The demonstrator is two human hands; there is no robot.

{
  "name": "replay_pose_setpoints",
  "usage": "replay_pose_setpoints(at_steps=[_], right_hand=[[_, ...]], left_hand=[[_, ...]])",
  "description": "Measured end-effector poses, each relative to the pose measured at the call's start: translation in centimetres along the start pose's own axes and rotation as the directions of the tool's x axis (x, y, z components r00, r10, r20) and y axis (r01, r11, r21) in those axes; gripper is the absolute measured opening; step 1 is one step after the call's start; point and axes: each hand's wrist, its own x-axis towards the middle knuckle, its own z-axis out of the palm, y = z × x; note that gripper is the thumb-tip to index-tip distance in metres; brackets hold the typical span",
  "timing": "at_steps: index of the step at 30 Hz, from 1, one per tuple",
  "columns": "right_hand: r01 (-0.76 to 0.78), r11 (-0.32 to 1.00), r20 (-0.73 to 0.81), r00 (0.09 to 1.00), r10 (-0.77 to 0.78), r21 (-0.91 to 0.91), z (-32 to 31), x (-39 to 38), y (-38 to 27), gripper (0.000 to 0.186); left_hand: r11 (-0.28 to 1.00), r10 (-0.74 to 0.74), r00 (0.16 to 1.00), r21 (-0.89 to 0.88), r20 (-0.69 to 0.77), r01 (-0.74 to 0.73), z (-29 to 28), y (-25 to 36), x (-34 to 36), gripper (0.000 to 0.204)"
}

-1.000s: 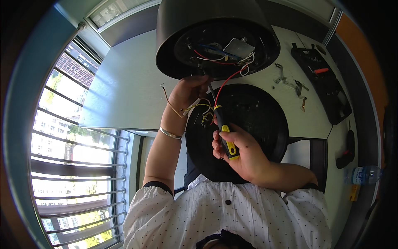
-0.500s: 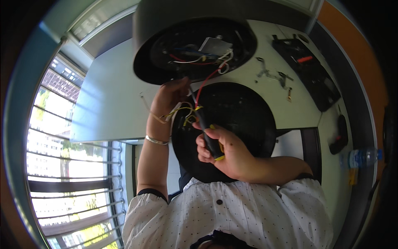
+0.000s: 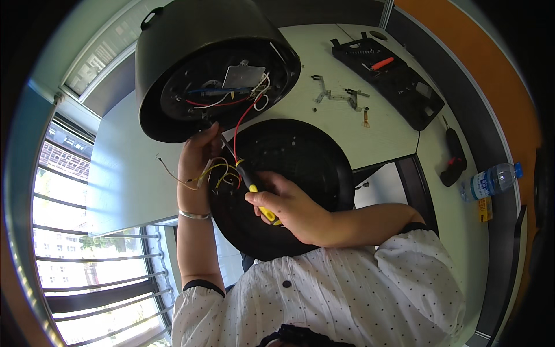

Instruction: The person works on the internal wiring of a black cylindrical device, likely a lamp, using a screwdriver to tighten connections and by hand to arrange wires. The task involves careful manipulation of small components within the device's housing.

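Observation:
My right hand (image 3: 289, 205) is closed around the black-and-yellow handle of a screwdriver (image 3: 263, 207). Its metal shaft points up and left to my left hand (image 3: 202, 144), at the lower rim of a dark, tipped-over pot-shaped appliance housing (image 3: 211, 32). The left fingers are pinched together by the screwdriver's tip; what lies between them is hidden. Inside the housing's open underside are a metal plate (image 3: 244, 77) and blue, red and white wires. A red wire (image 3: 238, 130) hangs down to a cluster of yellow-green wires (image 3: 222, 163) near the shaft. Below both hands lies a round black cover (image 3: 289, 150).
Loose metal brackets (image 3: 338, 96) and small parts lie on the white table (image 3: 381, 139). An open black tool case (image 3: 399, 87) holds a red-handled tool (image 3: 381, 63). A power screwdriver (image 3: 454, 156) and a water bottle (image 3: 491, 182) are at the right; a barred window (image 3: 98, 231) is at the left.
The whole scene has shifted left in view, and more of the housing shows. My right hand's grip on the screwdriver has turned, exposing more of the yellow handle. My left hand stays at the rim.

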Motion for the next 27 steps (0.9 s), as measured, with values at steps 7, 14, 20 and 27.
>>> replay_pose_setpoints(at_steps=[7, 14, 20, 27], right_hand=[[-0.086, 0.922, 0.051, 0.996, 0.072, 0.377, -0.01, -0.08, -0.20, 0.012], [-0.225, 0.846, 0.141, 0.974, 0.179, 0.484, -0.29, 0.00, -0.51, 0.024], [-0.102, 0.995, -0.046, 0.994, 0.103, 0.020, 0.20, -0.09, -0.69, 0.025], [-0.175, 0.947, 0.090, 0.984, 0.157, 0.269, 0.10, 0.43, -0.42, 0.022]], left_hand=[[0.994, -0.035, 0.999, -0.102, 0.038, 0.039, 0.16, 0.13, -0.14, 0.016], [0.990, -0.061, 0.992, -0.117, 0.112, 0.074, -0.19, 0.42, -0.22, 0.020], [0.995, -0.076, 0.997, -0.065, 0.030, 0.078, -0.25, 0.51, 0.02, 0.017], [0.999, -0.029, 1.000, 0.018, 0.002, 0.029, 0.07, 0.62, -0.29, 0.016]])
